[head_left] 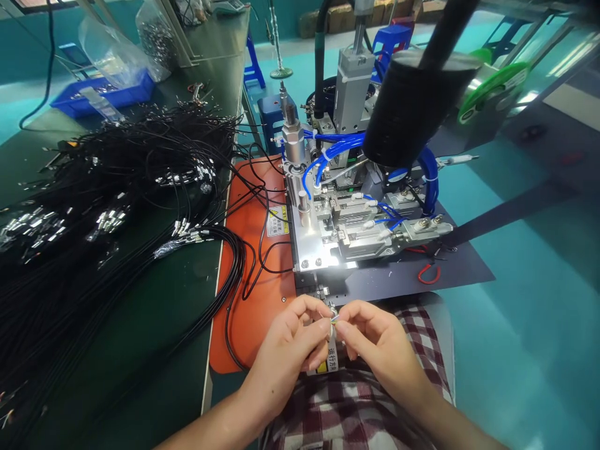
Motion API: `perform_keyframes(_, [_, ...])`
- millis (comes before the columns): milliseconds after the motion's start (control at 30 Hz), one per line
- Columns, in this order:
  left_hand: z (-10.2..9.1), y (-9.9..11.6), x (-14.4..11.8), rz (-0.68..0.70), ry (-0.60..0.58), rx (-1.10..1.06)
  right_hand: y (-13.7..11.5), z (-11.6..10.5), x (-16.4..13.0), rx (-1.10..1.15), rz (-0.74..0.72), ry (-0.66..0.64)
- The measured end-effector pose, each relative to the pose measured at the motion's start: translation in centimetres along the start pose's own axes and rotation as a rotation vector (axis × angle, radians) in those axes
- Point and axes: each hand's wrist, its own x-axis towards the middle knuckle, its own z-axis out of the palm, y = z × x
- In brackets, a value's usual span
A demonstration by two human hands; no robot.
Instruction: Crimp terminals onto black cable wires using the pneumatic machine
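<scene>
Left hand [291, 340] and right hand [382, 337] pinch thin wires [334, 320] between them, machine [312, 240] just beyond, black cables [238, 259] off left. Looks like separating or straightening wire ends; next move likely needs steady grip, fine alignment.

Glare whitened the metal plate [315, 245] beyond the left hand [290, 337] and right hand [387, 340]; the dim cables [94, 275] farther left seemed blurred.

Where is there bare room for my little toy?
There's bare orange base between the curving black cables and the left hand, and bare grey plate right of the red wire. The green table is mostly crowded with cables.
</scene>
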Motion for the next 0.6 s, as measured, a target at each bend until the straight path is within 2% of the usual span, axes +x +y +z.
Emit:
perform_keyframes(367, [-0.1, -0.3, 0.0, 0.011, 0.006, 0.021, -1.3, -0.8, 0.3, -0.027, -0.051, 0.011])
perform_keyframes(600, [-0.1, -0.1, -0.1, 0.006, -0.015, 0.012, -1.5, -0.8, 0.5, 0.039, 0.037, -0.086])
